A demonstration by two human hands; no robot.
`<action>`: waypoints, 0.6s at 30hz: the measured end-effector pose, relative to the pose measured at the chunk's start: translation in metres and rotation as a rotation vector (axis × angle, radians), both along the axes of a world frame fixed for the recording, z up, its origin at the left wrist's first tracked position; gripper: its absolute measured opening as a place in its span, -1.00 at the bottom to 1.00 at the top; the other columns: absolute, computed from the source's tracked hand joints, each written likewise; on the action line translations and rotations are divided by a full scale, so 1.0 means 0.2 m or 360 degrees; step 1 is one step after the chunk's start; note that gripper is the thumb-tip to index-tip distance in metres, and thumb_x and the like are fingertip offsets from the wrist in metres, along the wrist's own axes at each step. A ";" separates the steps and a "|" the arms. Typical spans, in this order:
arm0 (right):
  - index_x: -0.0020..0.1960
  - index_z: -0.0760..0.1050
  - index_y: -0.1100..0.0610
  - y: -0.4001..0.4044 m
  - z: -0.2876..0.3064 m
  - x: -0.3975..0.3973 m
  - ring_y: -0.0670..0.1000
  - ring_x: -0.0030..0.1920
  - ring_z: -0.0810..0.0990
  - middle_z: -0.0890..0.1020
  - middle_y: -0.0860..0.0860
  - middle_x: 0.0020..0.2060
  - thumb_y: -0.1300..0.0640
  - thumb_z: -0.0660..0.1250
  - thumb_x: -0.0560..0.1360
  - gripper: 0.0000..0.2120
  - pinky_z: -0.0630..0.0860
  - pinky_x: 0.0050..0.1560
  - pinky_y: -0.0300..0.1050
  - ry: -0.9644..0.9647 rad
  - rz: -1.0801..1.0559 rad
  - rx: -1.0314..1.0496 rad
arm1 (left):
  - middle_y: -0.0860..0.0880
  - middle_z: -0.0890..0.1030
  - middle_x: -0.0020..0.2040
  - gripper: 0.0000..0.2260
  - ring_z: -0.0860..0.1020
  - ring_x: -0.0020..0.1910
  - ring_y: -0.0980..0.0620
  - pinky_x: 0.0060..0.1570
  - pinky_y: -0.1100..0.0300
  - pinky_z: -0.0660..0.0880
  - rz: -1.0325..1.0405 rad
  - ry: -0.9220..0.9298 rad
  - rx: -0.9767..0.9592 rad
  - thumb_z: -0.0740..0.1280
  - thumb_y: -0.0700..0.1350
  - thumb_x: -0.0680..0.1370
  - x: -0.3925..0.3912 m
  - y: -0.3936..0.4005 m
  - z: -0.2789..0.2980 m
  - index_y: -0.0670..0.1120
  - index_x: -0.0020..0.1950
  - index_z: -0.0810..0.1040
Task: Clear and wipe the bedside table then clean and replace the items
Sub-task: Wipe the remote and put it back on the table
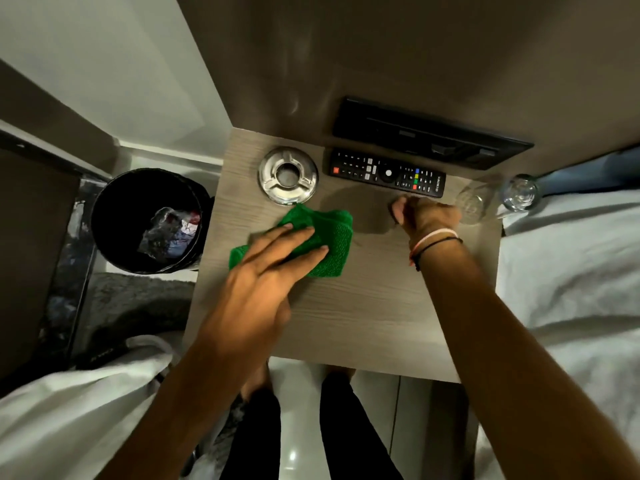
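Leftmost, a black waste bin is standing beside our bedside table. We are pressing our left hand flat, fingers spread, on the green cloth below the glass ashtray. Our right hand is curling closed near the remote; whether it is gripping the blurred glass just beside it, we cannot tell.

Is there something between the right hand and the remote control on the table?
Nothing visible stands between them. The right hand is just in front of the remote control, with only bare table between. A glass stands beside the hand, to its right, not in the path.
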State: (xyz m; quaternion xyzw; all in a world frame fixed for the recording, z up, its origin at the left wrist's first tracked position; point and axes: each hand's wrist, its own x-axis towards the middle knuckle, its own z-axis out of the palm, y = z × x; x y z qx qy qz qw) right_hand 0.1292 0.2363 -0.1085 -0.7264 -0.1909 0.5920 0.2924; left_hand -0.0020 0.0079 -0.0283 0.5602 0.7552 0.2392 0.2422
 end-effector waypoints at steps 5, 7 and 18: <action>0.14 0.64 0.15 -0.25 0.31 -0.09 0.04 0.12 0.69 0.73 0.07 0.08 -0.27 0.33 0.47 -0.48 0.59 0.11 -0.07 0.0360 0.1328 -0.0036 | -0.08 0.43 0.50 -0.41 0.33 0.53 -0.07 0.52 0.08 0.28 0.0217 -0.0146 0.0105 0.10 -0.36 0.44 0.07 -0.01 0.10 -0.07 0.44 0.50; 0.18 0.64 0.17 -0.35 0.43 -0.13 0.08 0.20 0.67 0.72 0.09 0.12 -0.18 0.40 0.47 -0.52 0.57 0.24 0.00 0.0570 0.1695 0.0112 | -0.09 0.35 0.54 -0.37 0.29 0.55 0.02 0.52 0.28 0.22 0.0355 -0.0229 0.0211 0.21 -0.49 0.45 0.10 -0.02 0.16 -0.06 0.48 0.42; 0.05 0.61 0.26 -0.80 1.19 -0.39 -0.12 -0.11 0.71 0.71 -0.04 -0.17 0.23 0.36 0.53 -0.86 0.60 -0.11 -0.27 0.0764 0.2740 0.1052 | 0.07 0.50 0.44 -0.03 0.48 0.42 0.11 0.32 0.18 0.51 0.0880 -0.1058 0.0623 0.65 -0.09 0.19 -0.17 -0.53 0.58 -0.04 0.53 0.29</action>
